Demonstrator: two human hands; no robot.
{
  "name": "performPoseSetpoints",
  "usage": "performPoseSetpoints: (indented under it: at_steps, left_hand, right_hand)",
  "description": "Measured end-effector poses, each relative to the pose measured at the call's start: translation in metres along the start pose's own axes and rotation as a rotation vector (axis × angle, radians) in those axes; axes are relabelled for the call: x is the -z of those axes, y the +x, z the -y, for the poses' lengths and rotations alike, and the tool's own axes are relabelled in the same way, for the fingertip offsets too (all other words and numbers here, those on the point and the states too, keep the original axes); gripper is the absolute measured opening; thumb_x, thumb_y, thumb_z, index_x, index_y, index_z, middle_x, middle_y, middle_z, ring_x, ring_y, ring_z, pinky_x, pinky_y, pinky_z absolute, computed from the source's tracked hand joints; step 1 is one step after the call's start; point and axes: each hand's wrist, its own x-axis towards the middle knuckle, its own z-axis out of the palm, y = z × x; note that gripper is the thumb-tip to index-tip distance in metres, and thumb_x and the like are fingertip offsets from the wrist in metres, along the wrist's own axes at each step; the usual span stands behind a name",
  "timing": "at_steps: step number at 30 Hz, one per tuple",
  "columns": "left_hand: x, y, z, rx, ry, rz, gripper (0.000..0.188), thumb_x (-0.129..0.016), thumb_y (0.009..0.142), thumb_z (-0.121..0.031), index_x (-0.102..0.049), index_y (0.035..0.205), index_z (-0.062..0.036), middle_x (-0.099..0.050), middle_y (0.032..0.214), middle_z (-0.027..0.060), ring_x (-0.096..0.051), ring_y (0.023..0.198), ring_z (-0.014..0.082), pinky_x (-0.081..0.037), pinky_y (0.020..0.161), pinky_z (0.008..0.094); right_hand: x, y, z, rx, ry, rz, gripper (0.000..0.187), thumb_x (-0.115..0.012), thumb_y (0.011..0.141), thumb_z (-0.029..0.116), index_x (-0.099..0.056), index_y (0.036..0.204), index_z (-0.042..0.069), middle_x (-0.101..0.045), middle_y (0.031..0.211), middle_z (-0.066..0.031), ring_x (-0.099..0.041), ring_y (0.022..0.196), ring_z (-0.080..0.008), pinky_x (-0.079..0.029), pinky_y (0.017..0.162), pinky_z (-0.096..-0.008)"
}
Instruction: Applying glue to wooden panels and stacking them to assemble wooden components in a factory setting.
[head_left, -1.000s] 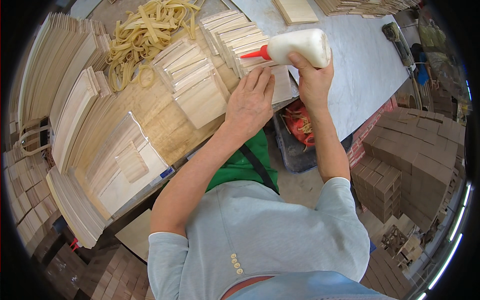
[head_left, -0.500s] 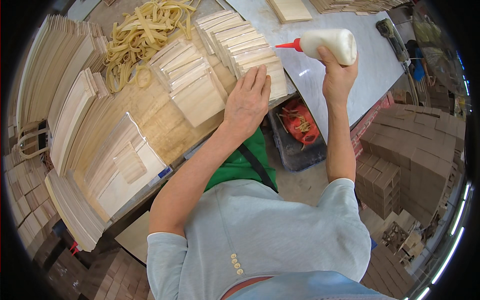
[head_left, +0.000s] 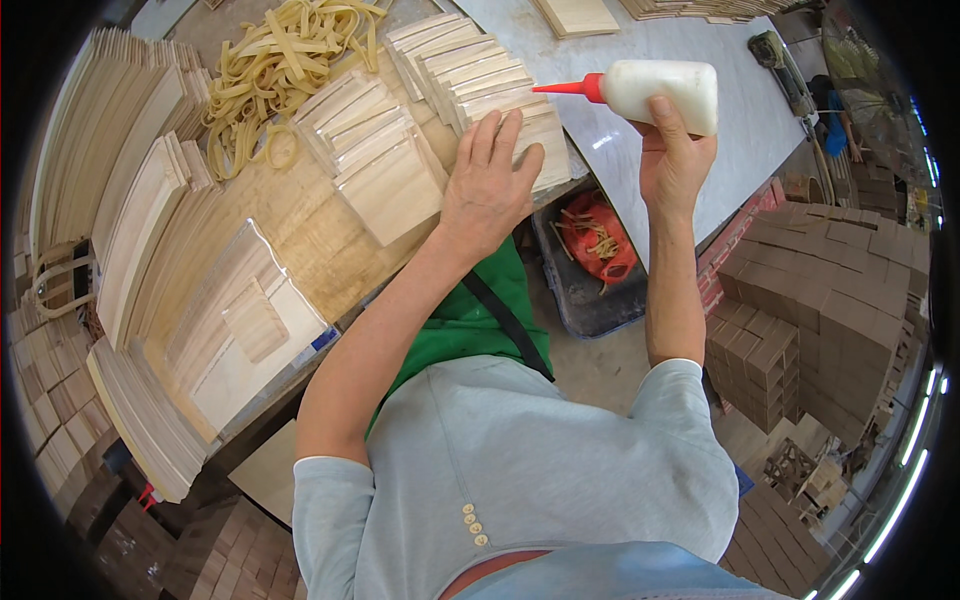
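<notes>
My right hand (head_left: 677, 160) is wrapped round a white squeeze bottle (head_left: 662, 90), held level in the air. Its red nozzle (head_left: 570, 88) points left, with the tip close to the edge of the nearer thin wooden boards (head_left: 545, 150). These boards lie overlapped like steps, with a shiny wet line along several edges. On their near left side rests my left hand (head_left: 490, 185), fingers spread and open. Left of it lies a second stepped row of boards (head_left: 388, 185), also with shiny edges. What my left fingertips press on is partly hidden.
Yellow bands (head_left: 285, 65) lie heaped at the back of the worktable (head_left: 300, 215). Tall stacks of wooden slats (head_left: 115, 150) stand at the left. Below the table gap sits a dark bin (head_left: 600, 305) with a red bag. Brown stacked blocks (head_left: 825, 290) rise at the right.
The bottle has tipped from a slight slant to nearly level, and its nozzle has shifted left. My left hand has slid slightly left and its fingers have spread.
</notes>
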Motion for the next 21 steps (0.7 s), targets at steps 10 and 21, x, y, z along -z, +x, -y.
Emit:
performPoseSetpoints:
  at_steps: [10,21]
  left_hand:
    - [0.0,-0.01,-0.008,0.004,-0.003,-0.009,0.062,-0.079,0.059,-0.017,-0.059,0.118,-0.0067,-0.041,0.137,0.0141,-0.036,0.129,0.034,-0.032,0.107,0.0466]
    - [0.003,-0.008,-0.019,-0.061,0.031,0.004,0.044,-0.061,0.071,-0.01,-0.06,0.113,0.0031,-0.054,0.122,0.012,-0.051,0.113,0.0257,-0.046,0.092,0.0351]
  right_hand:
    - [-0.009,-0.011,-0.013,-0.069,0.011,0.034,0.046,-0.071,0.082,0.001,-0.048,0.122,-0.001,-0.062,0.109,-0.0109,-0.063,0.1,-0.0212,-0.056,0.083,-0.0361]
    - [-0.027,-0.022,-0.028,-0.171,-0.018,0.036,0.053,-0.077,0.077,0.001,-0.048,0.121,0.0,-0.062,0.108,-0.0086,-0.061,0.099,-0.0167,-0.051,0.087,-0.0306]
